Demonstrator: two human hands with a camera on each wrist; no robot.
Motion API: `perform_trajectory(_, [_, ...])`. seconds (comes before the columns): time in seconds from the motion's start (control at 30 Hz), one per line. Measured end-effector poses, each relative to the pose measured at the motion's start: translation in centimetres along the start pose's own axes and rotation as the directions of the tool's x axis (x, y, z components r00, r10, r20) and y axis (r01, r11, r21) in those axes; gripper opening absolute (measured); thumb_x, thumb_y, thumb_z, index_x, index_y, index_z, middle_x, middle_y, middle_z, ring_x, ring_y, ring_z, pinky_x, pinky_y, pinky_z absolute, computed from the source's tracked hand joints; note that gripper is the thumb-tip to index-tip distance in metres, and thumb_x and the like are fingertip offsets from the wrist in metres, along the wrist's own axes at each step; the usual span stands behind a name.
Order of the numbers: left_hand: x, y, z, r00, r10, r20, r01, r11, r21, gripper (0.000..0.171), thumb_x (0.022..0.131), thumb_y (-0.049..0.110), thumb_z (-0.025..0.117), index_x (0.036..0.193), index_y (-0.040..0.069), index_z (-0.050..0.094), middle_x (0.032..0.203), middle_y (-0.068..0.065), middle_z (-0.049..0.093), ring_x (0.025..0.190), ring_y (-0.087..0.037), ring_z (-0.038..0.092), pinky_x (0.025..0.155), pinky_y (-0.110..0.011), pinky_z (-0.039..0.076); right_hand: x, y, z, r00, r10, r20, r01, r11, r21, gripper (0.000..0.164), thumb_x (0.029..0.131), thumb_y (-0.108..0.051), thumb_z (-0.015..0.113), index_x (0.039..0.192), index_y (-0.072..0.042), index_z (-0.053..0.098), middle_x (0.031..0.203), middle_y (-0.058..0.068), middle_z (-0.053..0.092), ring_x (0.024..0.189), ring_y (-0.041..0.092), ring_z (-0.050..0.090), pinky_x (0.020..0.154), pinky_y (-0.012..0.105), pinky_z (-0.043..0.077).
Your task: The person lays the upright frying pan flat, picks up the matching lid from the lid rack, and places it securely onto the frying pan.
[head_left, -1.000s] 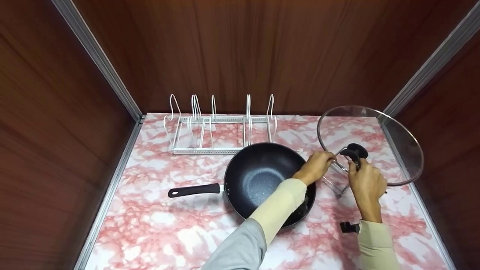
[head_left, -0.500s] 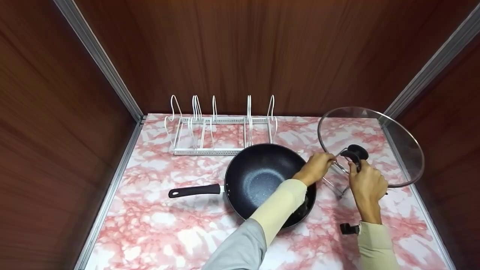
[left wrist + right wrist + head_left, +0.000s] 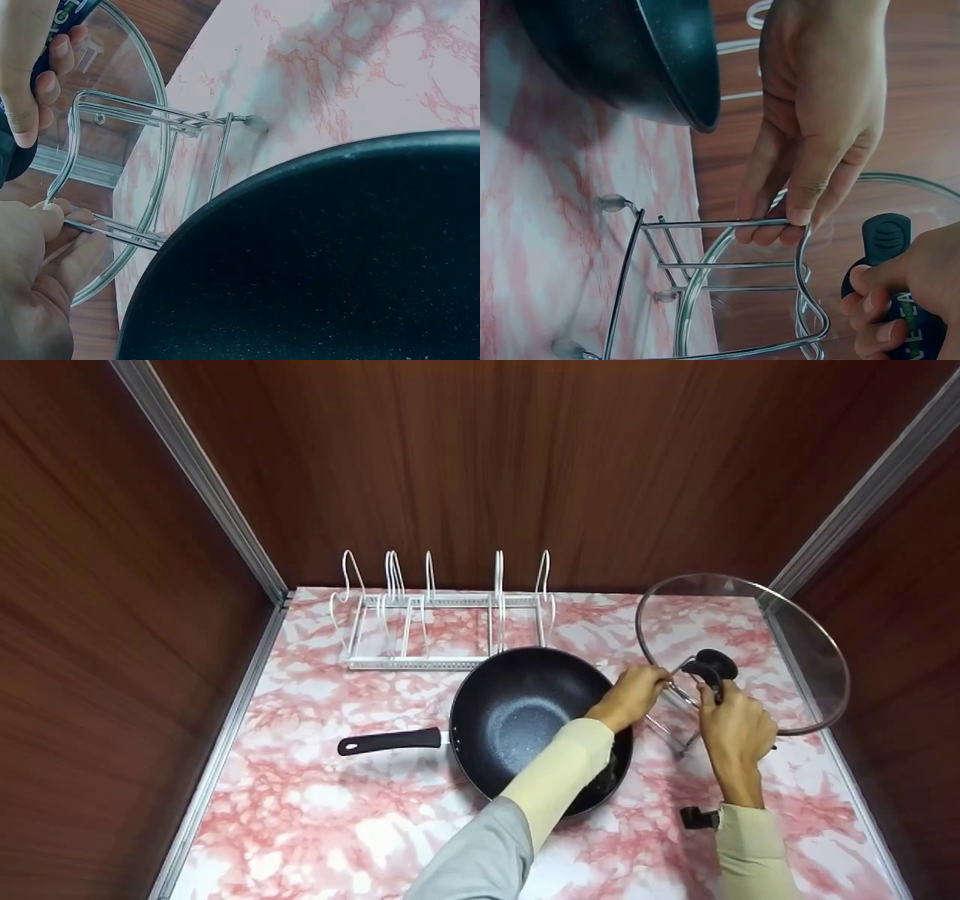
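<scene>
A large round glass lid [image 3: 802, 660] with a metal rim stands tilted in a chrome wire stand [image 3: 622, 285] on the right of the table. My left hand [image 3: 634, 690] reaches across the wok and pinches the top wire of this stand between thumb and fingers. The lid's black handle [image 3: 887, 238] faces me, and my right hand [image 3: 735, 727] grips it with curled fingers. A blue label with letters shows between those fingers. Under my left forearm sits the black wok [image 3: 525, 727], its handle [image 3: 390, 741] pointing left.
Behind the wok, a white wire rack [image 3: 420, 663] with several upright loops stands near the back panel [image 3: 480, 472]. Brown wood panels and grey metal edges close in the pink marbled table [image 3: 300, 810] at the back and both sides.
</scene>
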State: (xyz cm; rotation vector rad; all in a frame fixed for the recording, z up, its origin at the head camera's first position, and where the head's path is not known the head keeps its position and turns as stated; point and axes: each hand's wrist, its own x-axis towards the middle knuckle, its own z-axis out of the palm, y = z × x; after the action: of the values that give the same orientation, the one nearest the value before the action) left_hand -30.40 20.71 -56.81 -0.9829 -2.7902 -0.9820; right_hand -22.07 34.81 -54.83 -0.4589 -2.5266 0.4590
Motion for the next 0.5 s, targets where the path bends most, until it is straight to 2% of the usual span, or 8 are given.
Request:
perform_trajectory(0.37, [-0.01,-0.01,-0.03,1.0,-0.012,0.011,0.012,1.0,-0.006,0.023,0.107,0.014,0.063,0.123,0.014,0.08,0.12,0.004,0.08,0.111,-0.004,0.073,0.096,-0.008,0.051,0.1,-0.05,-0.36,1.0,0.0,-0.008,0.0,1.0,-0.003,0.034,0.101,-0.03,0.07,0.1,0.003,0.068,0.088,0.045,0.066,0.077,0.07,0.062,0.057,0.074,0.042])
perform_trajectory(0.5, [-0.06,0.01,-0.16,1.0,-0.024,0.01,0.023,1.0,0.002,0.022,0.107,0.015,0.063,0.122,0.015,0.08,0.117,0.004,0.08,0.11,-0.005,0.073,0.093,-0.011,0.053,0.21,-0.22,-0.67,1.0,-0.002,-0.011,0.002,1.0,0.001,0.032,0.1,-0.03,0.07,0.098,0.003,0.067,0.088,0.045,0.066,0.078,0.07,0.062,0.058,0.074,0.042])
